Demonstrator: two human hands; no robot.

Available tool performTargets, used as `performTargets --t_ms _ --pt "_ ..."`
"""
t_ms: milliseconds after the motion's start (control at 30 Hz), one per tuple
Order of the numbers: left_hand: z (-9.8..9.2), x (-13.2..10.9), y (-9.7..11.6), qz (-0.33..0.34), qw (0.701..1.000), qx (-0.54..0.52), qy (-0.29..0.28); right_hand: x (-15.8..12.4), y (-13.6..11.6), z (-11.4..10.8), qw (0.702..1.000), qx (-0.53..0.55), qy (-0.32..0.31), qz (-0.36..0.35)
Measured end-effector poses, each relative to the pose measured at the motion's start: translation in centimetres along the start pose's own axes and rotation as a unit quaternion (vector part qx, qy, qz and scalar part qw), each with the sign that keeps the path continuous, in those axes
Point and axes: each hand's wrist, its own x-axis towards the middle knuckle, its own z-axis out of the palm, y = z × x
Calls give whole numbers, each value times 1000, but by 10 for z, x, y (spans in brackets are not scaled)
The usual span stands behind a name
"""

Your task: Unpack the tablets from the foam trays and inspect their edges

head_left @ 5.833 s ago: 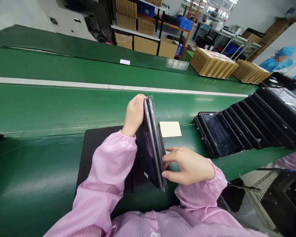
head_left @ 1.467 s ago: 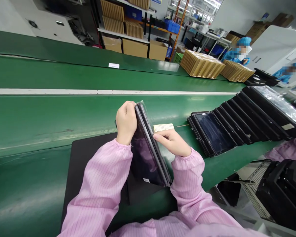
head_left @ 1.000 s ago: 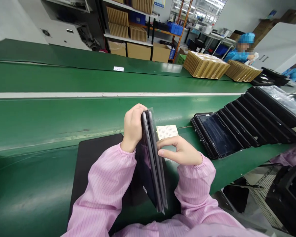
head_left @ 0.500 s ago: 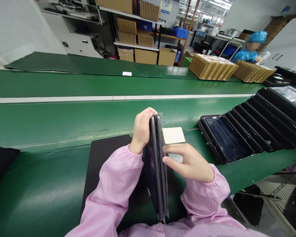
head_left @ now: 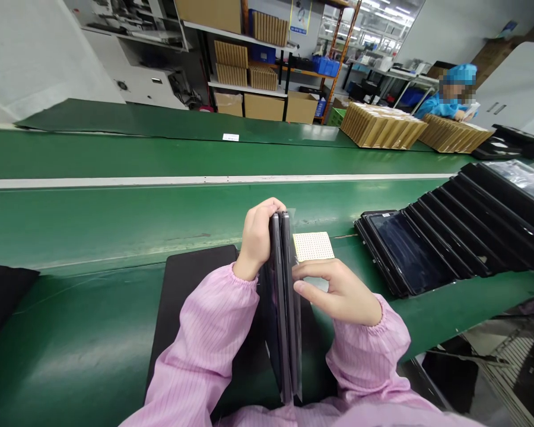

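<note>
Two thin dark tablets [head_left: 286, 308] stand on edge side by side, seen almost edge-on, with clear plastic film sticking out along the right one. My left hand [head_left: 257, 237] is closed around their far upper end. Against the right-hand face rest the fingertips of my right hand [head_left: 336, 290], thumb and index apart; its other fingers are partly hidden. Beneath the tablets lies a flat black mat or cover [head_left: 196, 284]. Just beyond my right hand is a pale sheet of small dots [head_left: 314, 245], like stickers.
A leaning row of black tablets [head_left: 409, 249] fills the right of the green bench [head_left: 93, 231]. At the left edge lies a black flat piece [head_left: 4, 296]. Brown cardboard packs [head_left: 378, 126] stand at the back right, near a co-worker in blue [head_left: 436, 105].
The view has shifted slightly. Both hands keep nearly the same place on the tablets, which look a touch more upright. The co-worker's hands have lowered.
</note>
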Motion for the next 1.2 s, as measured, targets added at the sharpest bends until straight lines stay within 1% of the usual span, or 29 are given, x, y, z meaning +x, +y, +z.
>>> performTargets --t_ms 200,400,567,733,900,1100,1167,1200 --pt "-2 2 5 21 999 39 15 0 1 3 1000 -2 12 -13" --pt "-3 2 7 27 999 36 3 0 0 6 1000 0 17 -19" --pt "-6 2 11 21 999 31 2 0 -4 11 999 8 38 -22" --pt "-6 -8 22 27 1000 -2 -10 -5 -12 13 998 10 55 -25" --pt "-7 -18 31 62 997 -38 1 -9 -16 12 997 31 67 -38" --pt "-9 -10 25 69 997 -35 2 -5 -14 16 996 29 83 -20" --pt "-9 -8 22 68 997 -30 8 -2 -13 19 994 23 107 -8" --pt "-7 -7 21 71 997 -26 11 0 -13 22 991 23 128 -6"
